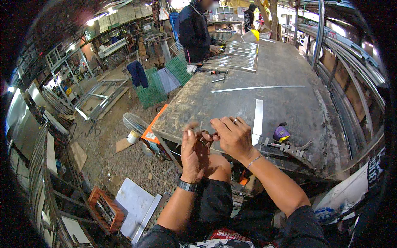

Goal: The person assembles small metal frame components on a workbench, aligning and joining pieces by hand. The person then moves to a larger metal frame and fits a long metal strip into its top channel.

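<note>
My left hand (192, 158) is raised at the near left corner of the workbench (231, 109), palm turned up and fingers curled, with some of the fingertips blurred. Close against it, my right hand (235, 138) has its fingers bent in a pinch. Something small and dark seems to sit between the two hands; it is too small and too covered to name. To the right of my right hand lies a flat white metal strip (258, 118). Beyond that strip is a purple and yellow tape measure (281, 133).
A thin metal strip (256, 88) lies across the bench, with a clamp-like tool (215, 72) farther back. A co-worker (196, 33) stands by a metal grille (235, 58). At left are a fan (135, 122) and an orange crate (106, 209); metal bars (300, 153) line the near edge.
</note>
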Available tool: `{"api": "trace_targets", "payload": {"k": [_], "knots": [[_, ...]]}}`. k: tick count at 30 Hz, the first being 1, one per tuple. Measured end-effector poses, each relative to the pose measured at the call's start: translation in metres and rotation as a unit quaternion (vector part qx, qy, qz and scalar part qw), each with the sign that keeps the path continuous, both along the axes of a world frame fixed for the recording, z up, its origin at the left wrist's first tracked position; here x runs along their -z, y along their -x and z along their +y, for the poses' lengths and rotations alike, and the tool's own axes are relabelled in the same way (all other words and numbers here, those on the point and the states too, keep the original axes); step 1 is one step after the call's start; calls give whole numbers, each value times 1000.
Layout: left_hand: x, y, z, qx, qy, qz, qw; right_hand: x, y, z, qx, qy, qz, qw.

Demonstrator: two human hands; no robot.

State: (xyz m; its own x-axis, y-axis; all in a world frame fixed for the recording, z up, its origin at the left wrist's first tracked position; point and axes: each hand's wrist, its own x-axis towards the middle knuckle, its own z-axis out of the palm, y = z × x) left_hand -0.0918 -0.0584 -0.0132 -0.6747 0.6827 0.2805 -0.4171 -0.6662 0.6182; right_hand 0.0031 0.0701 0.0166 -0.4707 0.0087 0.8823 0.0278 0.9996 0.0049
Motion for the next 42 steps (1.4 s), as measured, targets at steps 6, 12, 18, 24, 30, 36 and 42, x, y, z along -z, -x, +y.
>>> {"api": "trace_targets", "payload": {"k": [6,12,18,24,30,36,42], "knots": [[-5,16,-26,-363,186,439,800,0,-5,7,5,-19,-31,999],[-3,59,-42,-372,234,721,535,11,-19,22,-63,116,-133,982],[43,96,-33,-336,178,744,550,47,-121,67,89,199,-222,950],[86,112,-13,-347,180,753,530,98,-146,92,148,173,-215,950],[109,123,-3,-304,235,767,514,97,-126,103,144,182,-195,953],[124,130,2,-311,259,767,497,109,-127,65,203,132,-197,950],[148,118,-2,-347,293,741,495,142,-134,40,215,85,-170,958]]}}
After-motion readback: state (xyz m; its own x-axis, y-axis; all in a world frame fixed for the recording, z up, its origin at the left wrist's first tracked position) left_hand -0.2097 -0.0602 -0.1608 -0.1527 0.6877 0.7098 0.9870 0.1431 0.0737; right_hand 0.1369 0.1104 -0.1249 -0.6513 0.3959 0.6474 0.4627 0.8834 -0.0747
